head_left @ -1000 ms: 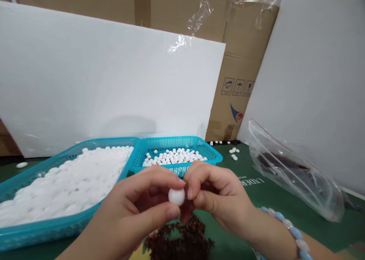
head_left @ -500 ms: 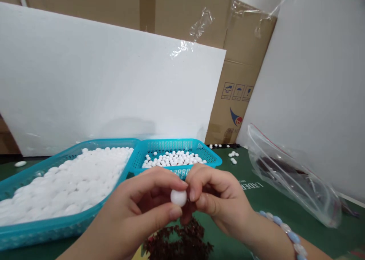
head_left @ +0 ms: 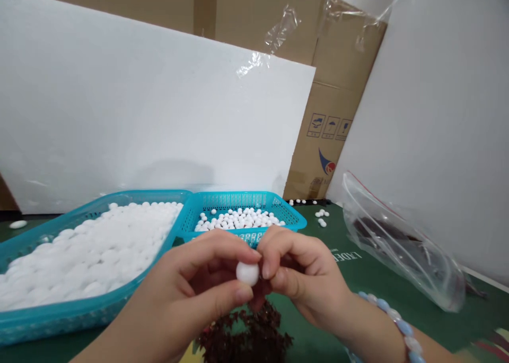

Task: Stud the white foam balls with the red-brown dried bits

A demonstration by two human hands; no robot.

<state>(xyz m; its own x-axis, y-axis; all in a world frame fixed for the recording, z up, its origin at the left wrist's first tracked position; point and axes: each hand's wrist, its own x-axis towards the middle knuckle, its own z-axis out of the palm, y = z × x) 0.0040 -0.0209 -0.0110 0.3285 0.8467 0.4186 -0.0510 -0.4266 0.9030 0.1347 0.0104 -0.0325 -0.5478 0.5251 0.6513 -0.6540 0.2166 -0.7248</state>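
Between the thumb and forefinger of my left hand (head_left: pixel 199 283) is a small white ball (head_left: pixel 247 273), held up at the middle of the view. My right hand (head_left: pixel 300 270) meets it from the right, thumb and forefinger pinched together at the ball's right side. Whatever sits in that pinch is too small and hidden to make out. Below both hands lies a heap of dark reddish-brown leaf-like pieces (head_left: pixel 248 336), partly covered by my fingers.
A large teal basket (head_left: pixel 91 310) of white balls stands at left. Behind, a smaller teal basket (head_left: pixel 292 219) holds smaller white balls. Loose balls (head_left: pixel 322 214) lie on the green table. At right is a clear zip bag (head_left: pixel 401 241) with dark contents. A white board (head_left: pixel 159 103) leans against cardboard.
The view has shifted slightly, so the baskets and bag appear a little higher and further left. Both hands keep their pinch at the white ball.
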